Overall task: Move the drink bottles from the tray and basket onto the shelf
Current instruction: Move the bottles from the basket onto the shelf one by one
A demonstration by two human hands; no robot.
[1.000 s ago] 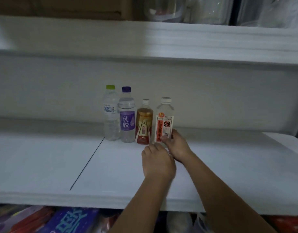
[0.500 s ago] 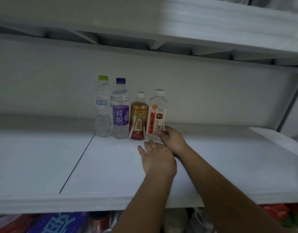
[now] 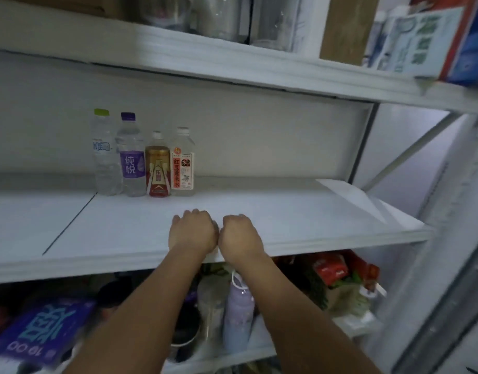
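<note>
— Where are the drink bottles now?

— Four stand upright in a row at the back of the white shelf board (image 3: 286,220). The end one is the clear square bottle with a white-and-red label (image 3: 182,166), and the amber red-labelled bottle (image 3: 157,168) is just beside it on its left.

— And the hands?

— The left hand (image 3: 192,233) and the right hand (image 3: 239,236) are side by side in front of that clear square bottle and slightly to its right. Both are loosely curled and empty, with the left nearer. The bare stretch to its right likely takes the next bottle.
</note>
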